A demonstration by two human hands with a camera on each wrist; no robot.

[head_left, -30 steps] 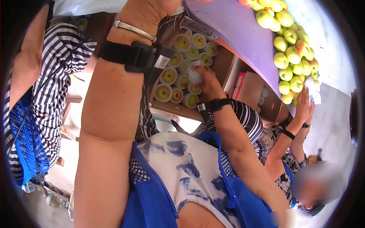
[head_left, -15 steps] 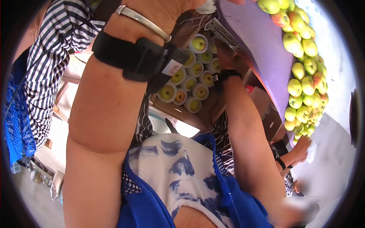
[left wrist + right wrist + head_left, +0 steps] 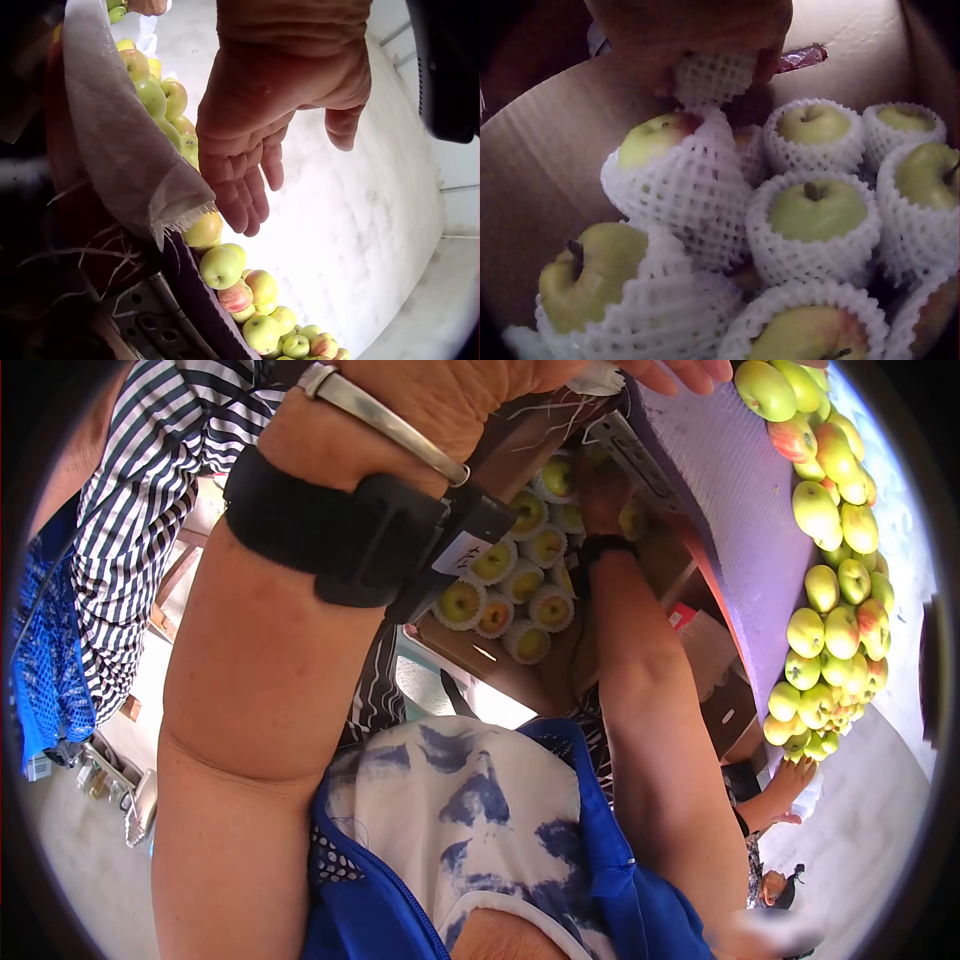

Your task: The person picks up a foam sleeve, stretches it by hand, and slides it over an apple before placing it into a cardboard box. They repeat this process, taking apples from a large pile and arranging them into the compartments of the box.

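Observation:
My left hand [image 3: 281, 97] hangs palm visible above the edge of the apple pile [image 3: 223, 266], its fingers loosely bent and holding nothing. In the head view that hand [image 3: 500, 385] is partly cut off at the top. My right hand [image 3: 697, 34] grips an apple in white foam netting [image 3: 714, 77] near the cardboard box's far wall [image 3: 551, 112]. Below it sits a netted apple [image 3: 649, 142] with its net pulled to one side. More netted apples [image 3: 817, 210] stand around it. The right hand [image 3: 603, 490] is in shadow in the head view.
A purple padded surface [image 3: 715, 490] bears a long pile of loose apples [image 3: 840, 630] on the right. Another person's hand [image 3: 790, 780] is at its lower end. Someone in striped clothing [image 3: 140, 520] is at the left. Pale cloth [image 3: 124, 135] covers part of the pile's edge.
In the head view, my right hand has moved from the middle of the box to its far side with the netted apple. My left hand has shifted right, over the purple surface.

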